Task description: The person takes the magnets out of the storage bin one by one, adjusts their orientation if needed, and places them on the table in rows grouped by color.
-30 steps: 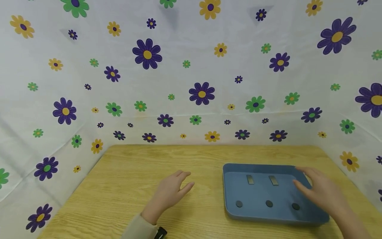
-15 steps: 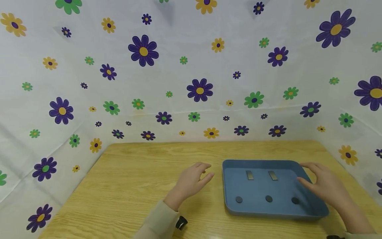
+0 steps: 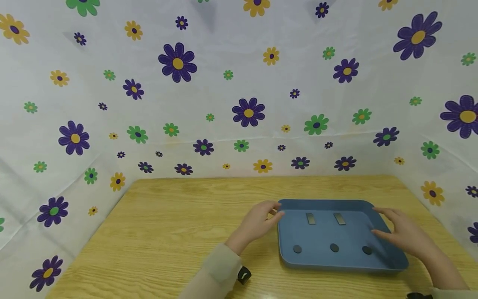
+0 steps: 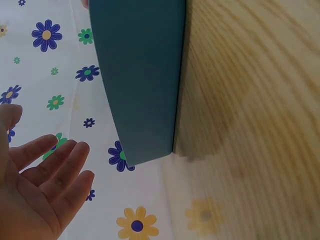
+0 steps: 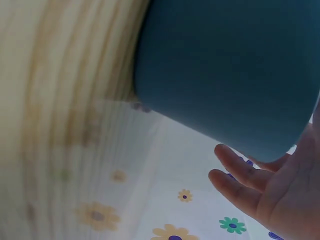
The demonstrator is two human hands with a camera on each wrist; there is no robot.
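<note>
A blue rectangular tray (image 3: 325, 232) lies on the right half of the wooden table. Inside it are two small grey rectangular pieces, one on the left (image 3: 310, 218) and one on the right (image 3: 339, 219). Nearer its front edge sit three dark round discs, left (image 3: 297, 248), middle (image 3: 334, 247) and right (image 3: 367, 250). My left hand (image 3: 259, 222) is at the tray's left rim, fingers loosely extended and holding nothing. My right hand (image 3: 405, 232) is at the right rim, thumb and forefinger spread apart over it; other fingers (image 5: 240, 192) show beside the outer wall.
The wooden table (image 3: 168, 232) extends left of the tray and behind it. A white curtain (image 3: 224, 91) printed with purple, yellow and green flowers encloses the back and both sides. Dark bands show at both wrists.
My left hand has moved right across the table to the tray's left rim. My right hand stays by the right rim. The tray and its pieces keep their places; the head view shifts slightly.
</note>
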